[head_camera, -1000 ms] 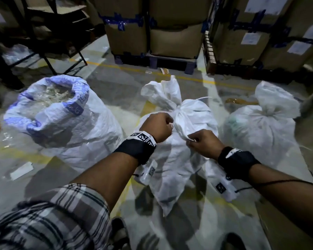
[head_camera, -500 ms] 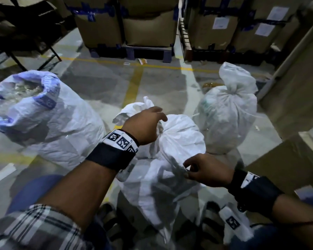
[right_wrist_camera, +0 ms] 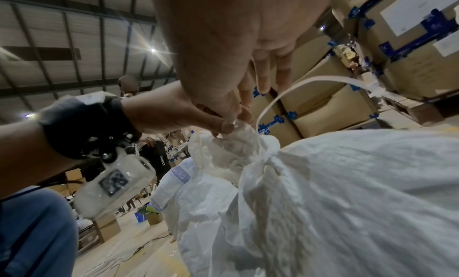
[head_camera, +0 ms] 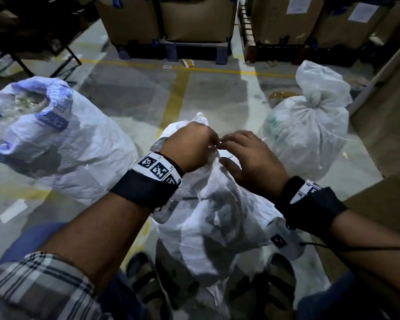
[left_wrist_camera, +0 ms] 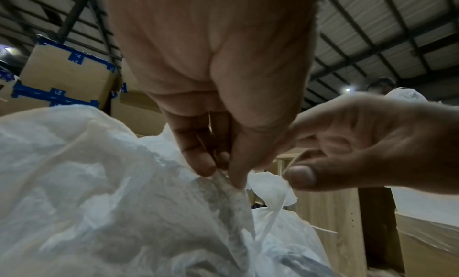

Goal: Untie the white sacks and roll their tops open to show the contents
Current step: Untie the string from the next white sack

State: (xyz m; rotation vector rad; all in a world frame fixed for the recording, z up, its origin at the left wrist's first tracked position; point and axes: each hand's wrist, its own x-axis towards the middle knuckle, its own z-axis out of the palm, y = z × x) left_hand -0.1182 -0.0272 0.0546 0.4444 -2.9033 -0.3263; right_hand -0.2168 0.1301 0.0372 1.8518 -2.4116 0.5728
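Three white woven sacks stand on the floor. The middle sack (head_camera: 217, 218) is between my feet, its top bunched. My left hand (head_camera: 214, 144) pinches that gathered top (left_wrist_camera: 223, 185) between thumb and fingers. My right hand (head_camera: 226, 152) is beside it with fingers spread, fingertips touching the same bunch and nothing held between thumb and fingers. A loose white tie strap (right_wrist_camera: 270, 104) loops up from the neck. The left sack (head_camera: 62, 144) has its top rolled open, showing clear plastic inside. The right sack (head_camera: 310, 135) is tied shut.
Taped cardboard boxes on pallets (head_camera: 194, 21) line the back. A tall cardboard box (head_camera: 388, 116) stands close on the right. Black stand legs (head_camera: 21, 63) are at the back left. My sandalled feet (head_camera: 148, 287) flank the middle sack. Other people (right_wrist_camera: 159, 159) stand far off.
My right hand has risen from the sack's lower front to the bunched top. My left hand, open above the top half a second ago, now pinches it.
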